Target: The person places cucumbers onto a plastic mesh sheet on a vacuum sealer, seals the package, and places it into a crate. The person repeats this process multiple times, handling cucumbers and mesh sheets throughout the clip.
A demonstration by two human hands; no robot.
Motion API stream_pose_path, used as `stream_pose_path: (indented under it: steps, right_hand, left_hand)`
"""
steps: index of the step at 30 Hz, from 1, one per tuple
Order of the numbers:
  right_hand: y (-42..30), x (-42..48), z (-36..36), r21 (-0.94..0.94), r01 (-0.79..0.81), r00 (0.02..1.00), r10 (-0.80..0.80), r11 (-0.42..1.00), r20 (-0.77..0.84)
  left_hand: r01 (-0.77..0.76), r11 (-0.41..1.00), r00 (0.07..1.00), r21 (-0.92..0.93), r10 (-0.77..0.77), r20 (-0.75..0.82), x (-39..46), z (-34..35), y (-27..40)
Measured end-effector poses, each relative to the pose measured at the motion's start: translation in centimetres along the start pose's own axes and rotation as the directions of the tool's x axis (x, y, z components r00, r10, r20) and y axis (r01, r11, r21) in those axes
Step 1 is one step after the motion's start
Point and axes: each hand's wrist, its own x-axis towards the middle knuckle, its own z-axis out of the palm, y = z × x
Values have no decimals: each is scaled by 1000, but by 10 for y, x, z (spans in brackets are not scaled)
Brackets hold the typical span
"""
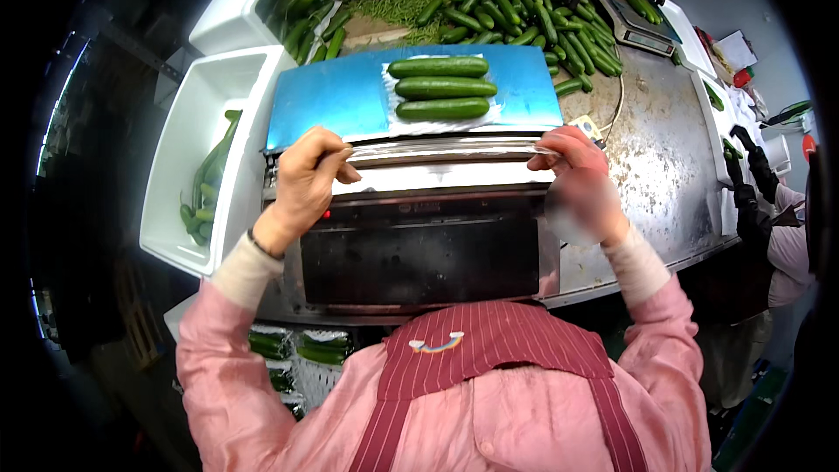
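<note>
My left hand [311, 177] and my right hand [571, 167] pinch the two ends of a clear plastic film edge [446, 146], stretched between them across the front of a film-wrapping machine [419, 262]. Just beyond it, three green cucumbers [446, 88] lie side by side on a white tray or pad [392, 124], on the machine's blue-covered top [321, 95]. A blurred round patch covers part of my right wrist.
White foam boxes [177, 210] with cucumbers stand at left. Behind lie a cucumber pile [518, 13], green peppers [406, 3] and a scale [636, 33]. A metal table [662, 144] extends right. Co-workers' gloved hands show at the back and right. Wrapped cucumber packs [324, 347] sit below.
</note>
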Motion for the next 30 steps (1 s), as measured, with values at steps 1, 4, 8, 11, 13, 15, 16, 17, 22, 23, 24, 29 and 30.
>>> stream_pose_path:
  steps: [1,4,8,11,13,15,16,17,22,23,24,29,30]
  right_hand:
    - [-11,2,1,142,-12,995,26,990,-96]
    - [-33,43,4,380,135,908,40,915,-418]
    - [-10,122,-3,-421,166,883,-324,892,-340]
    - [91,145,25,-460,54,989,-110,886,-97]
    - [124,129,42,-462,-140,986,168,876,20]
    - [133,120,51,-404,-92,995,69,910,-71]
    - [130,118,50,-448,-110,994,106,887,-35]
    - [128,117,46,-491,-127,989,145,862,-2]
    - [90,101,47,-443,-343,934,350,828,-69]
    - [84,97,49,-380,-402,912,402,833,-82]
    - [76,95,49,-314,-464,884,457,828,-101]
    - [83,88,53,-107,-570,822,565,815,-76]
    - [76,89,52,-58,-588,809,586,807,-45]
  left_hand:
    - [-2,982,997,-187,-13,-78,-1,4,3]
    - [-169,958,950,-233,95,-298,38,8,35]
    - [-191,964,919,-185,109,-380,116,14,17]
    - [57,909,949,413,79,-306,144,24,-53]
    - [28,878,980,478,71,-186,138,34,-103]
    - [-82,867,977,491,167,-132,122,42,-108]
    - [-23,897,987,441,89,-130,121,41,-108]
    - [39,919,992,391,11,-124,121,39,-107]
    - [17,960,954,281,68,-292,108,52,-103]
    - [85,965,946,246,-1,-324,106,54,-106]
    - [156,960,948,233,-79,-310,106,55,-101]
    - [421,904,899,76,-404,-170,115,45,-81]
    - [382,916,911,120,-353,-212,114,47,-76]
